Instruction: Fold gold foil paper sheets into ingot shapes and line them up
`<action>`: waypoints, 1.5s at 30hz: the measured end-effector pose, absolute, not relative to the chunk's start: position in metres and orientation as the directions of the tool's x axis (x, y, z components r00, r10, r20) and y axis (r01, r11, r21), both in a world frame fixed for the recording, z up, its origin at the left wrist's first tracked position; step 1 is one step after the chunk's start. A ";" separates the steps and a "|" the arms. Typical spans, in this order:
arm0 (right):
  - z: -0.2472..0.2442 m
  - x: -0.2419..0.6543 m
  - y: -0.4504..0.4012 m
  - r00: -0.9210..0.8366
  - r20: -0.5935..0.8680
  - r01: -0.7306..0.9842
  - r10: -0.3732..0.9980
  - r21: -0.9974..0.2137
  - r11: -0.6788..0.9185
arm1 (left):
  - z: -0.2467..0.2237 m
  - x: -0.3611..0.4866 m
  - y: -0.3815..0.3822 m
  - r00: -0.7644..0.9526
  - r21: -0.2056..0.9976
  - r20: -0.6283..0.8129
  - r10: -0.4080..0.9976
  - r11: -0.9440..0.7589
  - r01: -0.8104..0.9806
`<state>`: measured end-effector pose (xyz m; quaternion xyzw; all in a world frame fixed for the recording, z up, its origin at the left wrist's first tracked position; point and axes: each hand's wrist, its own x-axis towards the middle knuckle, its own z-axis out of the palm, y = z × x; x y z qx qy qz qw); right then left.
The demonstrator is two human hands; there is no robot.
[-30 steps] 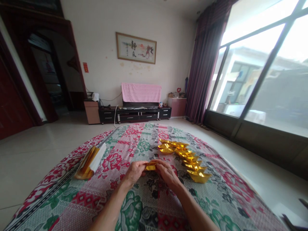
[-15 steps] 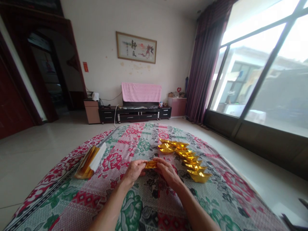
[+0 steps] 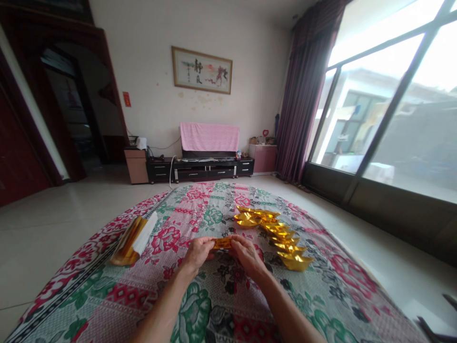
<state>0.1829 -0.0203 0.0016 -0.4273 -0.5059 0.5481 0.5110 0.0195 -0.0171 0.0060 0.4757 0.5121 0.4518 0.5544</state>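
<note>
A small folded piece of gold paper (image 3: 223, 243) is stretched between my two hands, above the middle of the flowered cloth. My left hand (image 3: 198, 252) pinches its left end, and my right hand (image 3: 247, 252) pinches its right end. To the right of my hands, several gold boat-shaped paper pieces (image 3: 295, 261) stand in a slanting row, with more grouped at its far end (image 3: 248, 220). A stack of gold and white paper sheets (image 3: 133, 240) lies on the cloth at the left.
The round table's patterned cloth (image 3: 210, 286) spreads under everything. Beyond it stand a low black cabinet (image 3: 205, 171) and a screen covered with a pink cloth (image 3: 210, 136). Windows and a purple curtain (image 3: 300, 105) are at the right.
Both hands have shifted very slightly to the left with the gold paper between them. The other gold pieces and the stack have not moved.
</note>
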 end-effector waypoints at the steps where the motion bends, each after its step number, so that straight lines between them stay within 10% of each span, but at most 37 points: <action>1: 0.001 0.183 -0.020 -0.115 0.051 -0.127 0.992 -0.991 0.036 | 0.006 0.020 -0.017 0.064 0.990 -0.136 0.989 0.137 -0.014; 45: 0.012 0.182 -0.030 -0.189 0.027 -0.152 0.982 -0.988 -0.003 | 0.006 0.021 -0.018 0.060 0.985 -0.149 0.987 0.154 -0.083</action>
